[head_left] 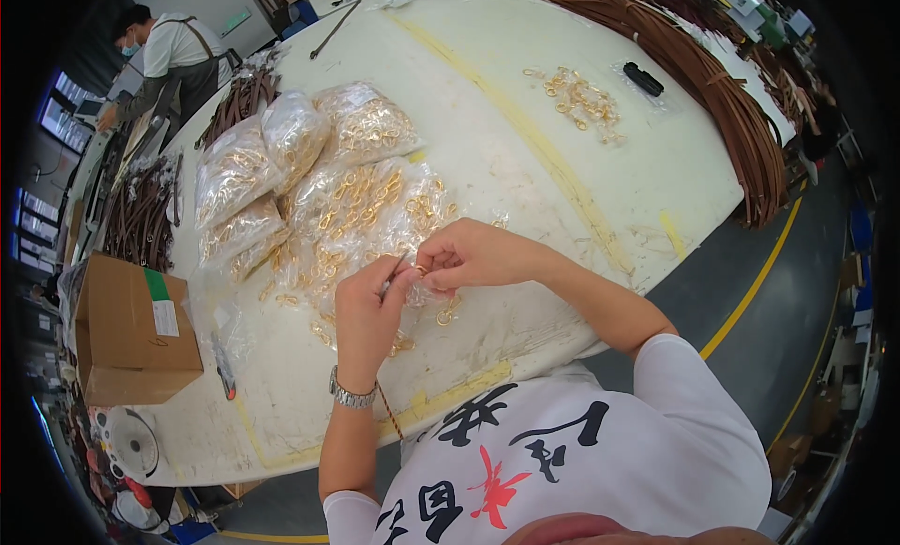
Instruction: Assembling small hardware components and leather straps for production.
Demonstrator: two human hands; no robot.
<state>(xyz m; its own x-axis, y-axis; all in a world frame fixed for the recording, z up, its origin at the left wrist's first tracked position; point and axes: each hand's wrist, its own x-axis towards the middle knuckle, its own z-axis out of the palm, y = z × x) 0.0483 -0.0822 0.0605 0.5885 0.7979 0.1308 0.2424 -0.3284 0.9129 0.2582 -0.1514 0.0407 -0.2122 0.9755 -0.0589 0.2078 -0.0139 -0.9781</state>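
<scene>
My left hand (364,311), with a metal-banded watch at the wrist, is closed in a pinch. A thin dark pointed strip (394,268) sticks up between its thumb and forefinger; its kind cannot be made out. My right hand (483,253) is closed against the left fingertips, pinching a small gold ring-like piece (420,271), partly hidden by the fingers. Beneath and beyond both hands, many gold snap hooks (361,203) lie spread over clear plastic. One loose gold hook (448,311) rests just below my right hand.
Filled plastic bags (234,170) are heaped at the left, by a cardboard box (141,329) and a cutter knife (223,367). More gold hardware (583,100) and a black object (643,78) lie far right, near brown straps (712,104). A person (173,58) works far left.
</scene>
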